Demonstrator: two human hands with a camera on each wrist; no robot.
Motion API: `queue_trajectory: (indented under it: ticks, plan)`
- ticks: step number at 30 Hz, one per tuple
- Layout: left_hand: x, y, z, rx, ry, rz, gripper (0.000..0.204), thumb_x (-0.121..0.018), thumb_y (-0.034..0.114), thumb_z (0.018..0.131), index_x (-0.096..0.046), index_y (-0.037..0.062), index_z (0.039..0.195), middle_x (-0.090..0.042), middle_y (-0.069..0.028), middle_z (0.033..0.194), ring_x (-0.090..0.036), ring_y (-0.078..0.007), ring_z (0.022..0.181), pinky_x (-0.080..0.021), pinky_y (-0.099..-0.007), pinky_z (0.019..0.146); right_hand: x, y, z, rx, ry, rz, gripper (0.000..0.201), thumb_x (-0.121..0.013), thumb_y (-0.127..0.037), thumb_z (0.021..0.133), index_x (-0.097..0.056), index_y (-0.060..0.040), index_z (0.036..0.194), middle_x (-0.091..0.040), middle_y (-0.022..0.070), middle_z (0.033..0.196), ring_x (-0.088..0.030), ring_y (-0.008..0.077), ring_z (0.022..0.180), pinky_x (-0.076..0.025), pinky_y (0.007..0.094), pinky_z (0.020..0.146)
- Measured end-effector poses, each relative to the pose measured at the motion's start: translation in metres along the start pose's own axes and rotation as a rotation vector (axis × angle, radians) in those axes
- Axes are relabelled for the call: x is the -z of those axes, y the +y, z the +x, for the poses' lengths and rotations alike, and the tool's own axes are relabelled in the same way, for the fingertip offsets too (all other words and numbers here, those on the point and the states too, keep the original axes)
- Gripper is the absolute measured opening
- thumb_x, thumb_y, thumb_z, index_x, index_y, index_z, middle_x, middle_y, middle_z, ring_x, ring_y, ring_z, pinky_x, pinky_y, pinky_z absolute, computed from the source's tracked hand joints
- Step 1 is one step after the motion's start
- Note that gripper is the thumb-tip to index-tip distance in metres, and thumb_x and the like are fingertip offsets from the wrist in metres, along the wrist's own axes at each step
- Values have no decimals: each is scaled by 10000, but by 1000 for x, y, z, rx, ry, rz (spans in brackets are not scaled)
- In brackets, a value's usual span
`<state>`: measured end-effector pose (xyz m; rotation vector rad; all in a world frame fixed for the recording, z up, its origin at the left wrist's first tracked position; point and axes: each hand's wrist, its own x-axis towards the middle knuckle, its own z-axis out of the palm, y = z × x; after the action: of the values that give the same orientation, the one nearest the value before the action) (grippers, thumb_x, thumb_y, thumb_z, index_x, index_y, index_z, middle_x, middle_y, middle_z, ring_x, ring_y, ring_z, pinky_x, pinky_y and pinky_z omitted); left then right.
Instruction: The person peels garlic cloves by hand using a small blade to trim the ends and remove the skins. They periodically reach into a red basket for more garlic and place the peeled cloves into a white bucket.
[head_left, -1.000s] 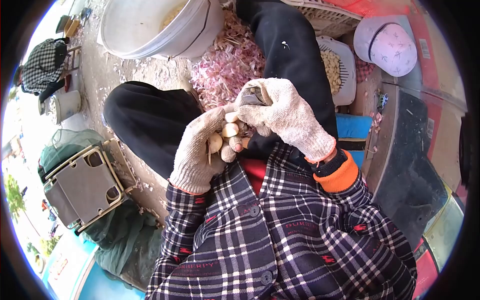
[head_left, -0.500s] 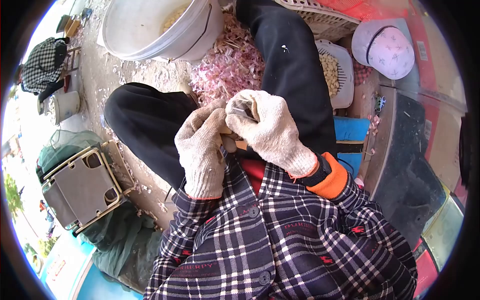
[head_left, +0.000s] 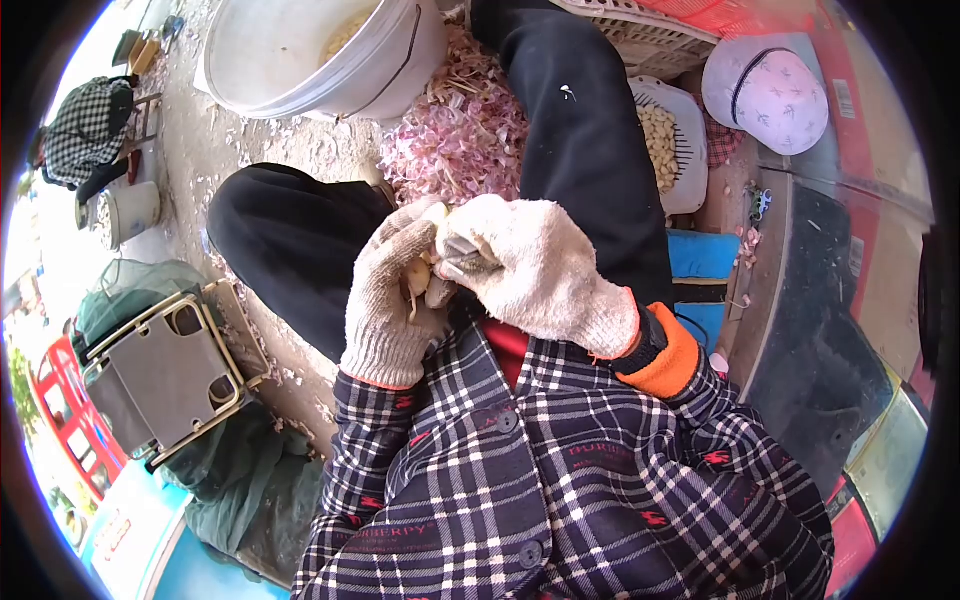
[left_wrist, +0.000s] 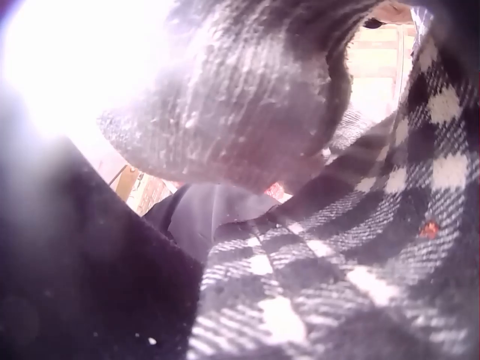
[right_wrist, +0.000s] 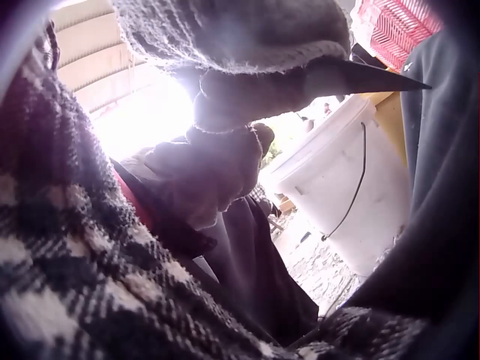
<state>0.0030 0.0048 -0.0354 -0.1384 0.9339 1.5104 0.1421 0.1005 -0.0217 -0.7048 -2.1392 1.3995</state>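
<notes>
Both hands wear off-white knitted gloves and meet in front of the lap in the head view. Curled fingers of the left hand (head_left: 388, 300) hold garlic cloves (head_left: 417, 278), partly hidden by the glove. Close against it, the right hand (head_left: 545, 262) grips a small knife (head_left: 465, 256), its metal showing between thumb and fingers. A dark pointed blade (right_wrist: 382, 79) sticks out from the right glove in the right wrist view. The left wrist view shows only the glove's blurred back and the checked sleeve.
A white bucket (head_left: 300, 85) with pale cloves inside stands front left. Pink garlic skins (head_left: 455, 150) are heaped between the legs. A white basket of peeled cloves (head_left: 648, 95) sits beyond the right leg, near a pale hat (head_left: 770, 95). A folding chair (head_left: 170, 375) is at the left.
The right hand has moved down and left from a second ago, closer over the left. Cloves in the left hand, mostly covered half a second ago, show again.
</notes>
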Motion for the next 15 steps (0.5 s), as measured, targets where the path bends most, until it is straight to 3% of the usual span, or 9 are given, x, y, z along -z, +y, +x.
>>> queue_trajectory:
  ticks: [2, 5, 6, 8, 10, 11, 12, 15]
  plan:
    - [-10, -1, -4, -20, 56, 27, 312, -613, 132, 915, -607, -22, 1186, -666, -77, 888, -586, -100, 630, -399, -197, 451, -4, -2, -1, 155, -65, -89, 167, -700, -34, 754, -616, -84, 890, -643, 99, 794, -649, 330, 702, -517, 381, 598]
    - [-20, -3, -3, -93, 191, 5, 305, -607, 161, 938, -595, -13, 1188, -638, -53, 855, -544, -79, 597, -383, -186, 459, -6, -8, -5, 141, -81, -8, 193, -703, -38, 733, -611, -88, 896, -626, 89, 798, -650, 311, 693, -514, 381, 587]
    - [-12, 2, 0, -47, 48, -71, 337, -581, 172, 962, -557, -24, 1234, -602, -52, 882, -511, -59, 586, -387, -173, 461, -8, -10, -6, 182, -96, -3, 207, -706, -42, 729, -612, -87, 907, -624, 88, 793, -650, 309, 688, -515, 382, 584]
    - [-6, -1, 2, -30, 35, -131, 361, -558, 184, 981, -525, -21, 1276, -566, -62, 912, -475, -49, 568, -376, -159, 450, -4, -18, -5, 173, -81, 4, 172, -749, -105, 757, -619, -77, 867, -629, 91, 744, -647, 275, 651, -500, 362, 567]
    - [-2, 2, 1, 0, -4, -172, 366, -554, 189, 985, -518, -14, 1288, -564, -71, 926, -471, -49, 565, -378, -159, 447, 13, -26, -2, -255, -329, 143, 207, -744, -244, 799, -635, -74, 752, -639, 125, 719, -649, 299, 681, -494, 393, 598]
    - [1, 2, 0, 32, -46, -217, 372, -549, 194, 989, -511, -8, 1299, -561, -80, 941, -468, -49, 563, -379, -159, 443, 11, -19, -2, -327, -272, 80, 276, -768, -277, 789, -612, -60, 721, -617, 137, 667, -644, 301, 662, -484, 381, 589]
    - [4, 1, 0, 32, -46, -219, 372, -549, 194, 989, -511, -8, 1299, -561, -80, 941, -468, -49, 563, -379, -159, 443, 13, -13, -2, -322, -206, 27, 189, -755, -198, 839, -650, -41, 846, -633, 78, 691, -585, 120, 615, -472, 293, 587]
    - [4, 2, -2, 27, -142, -152, 360, -551, 199, 987, -536, -2, 1285, -576, -73, 929, -506, -59, 572, -402, -161, 446, 12, 2, 5, -375, 24, 5, 207, -665, -117, 890, -668, -41, 1083, -675, 17, 770, -558, 88, 587, -468, 258, 566]
